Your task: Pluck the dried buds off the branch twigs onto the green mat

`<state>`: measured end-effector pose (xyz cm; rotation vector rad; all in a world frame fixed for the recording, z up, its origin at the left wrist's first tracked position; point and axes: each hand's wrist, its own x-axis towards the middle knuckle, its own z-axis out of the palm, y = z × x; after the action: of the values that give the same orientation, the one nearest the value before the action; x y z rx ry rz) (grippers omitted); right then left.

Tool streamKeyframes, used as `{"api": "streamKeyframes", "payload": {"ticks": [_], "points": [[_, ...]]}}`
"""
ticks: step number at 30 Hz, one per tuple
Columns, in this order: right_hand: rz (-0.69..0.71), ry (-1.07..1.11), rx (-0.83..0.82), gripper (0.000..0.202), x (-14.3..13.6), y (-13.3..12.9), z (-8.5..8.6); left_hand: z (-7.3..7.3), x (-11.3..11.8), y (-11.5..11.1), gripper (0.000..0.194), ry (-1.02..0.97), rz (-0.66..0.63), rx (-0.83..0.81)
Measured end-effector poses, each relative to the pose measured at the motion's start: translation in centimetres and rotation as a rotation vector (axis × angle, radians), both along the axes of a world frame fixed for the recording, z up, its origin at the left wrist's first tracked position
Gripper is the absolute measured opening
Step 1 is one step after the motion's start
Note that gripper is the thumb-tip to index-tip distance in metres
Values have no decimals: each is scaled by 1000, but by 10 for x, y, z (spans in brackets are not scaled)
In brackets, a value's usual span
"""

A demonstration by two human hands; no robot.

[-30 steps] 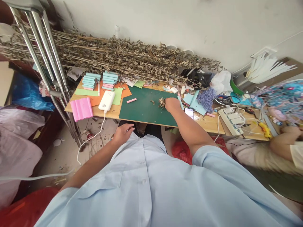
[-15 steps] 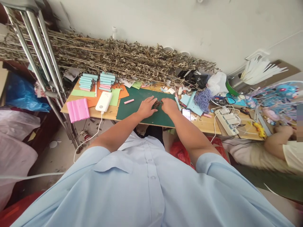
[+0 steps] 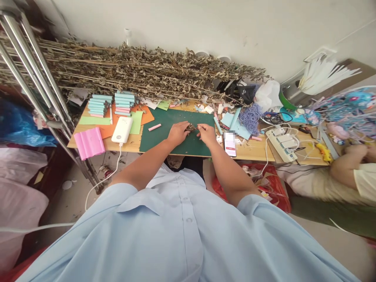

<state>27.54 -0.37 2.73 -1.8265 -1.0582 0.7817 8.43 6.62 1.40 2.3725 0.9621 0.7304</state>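
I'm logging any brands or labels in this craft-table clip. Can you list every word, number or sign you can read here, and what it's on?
None can be read.
White power bank: one small dark mark on top, too small to read.
Smartphone right of the green cutting mat: upper screen blurred, red band below too small to read.
White power strip: no legible marking.
Black bag at the back: pale mark, unreadable.

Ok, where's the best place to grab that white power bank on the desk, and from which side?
Grip the white power bank across its long sides, probably from above: it lies flat, and its cable leaves the near end, so avoid that end.
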Motion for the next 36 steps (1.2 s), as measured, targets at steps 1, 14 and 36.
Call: {"api": "streamKeyframes", "payload": {"ticks": [1,14,36], "points": [[-22,42,16,36,-3,-1,-1,-2,-1,0,46,-9,1,5],[-73,69,-7,38,-24,-9,-8,-6,-5,-3,40,-70,14,-2],[-65,-143,75,27,-12,1,1,-4,-5,-3,27,-46,32,-4]]}}
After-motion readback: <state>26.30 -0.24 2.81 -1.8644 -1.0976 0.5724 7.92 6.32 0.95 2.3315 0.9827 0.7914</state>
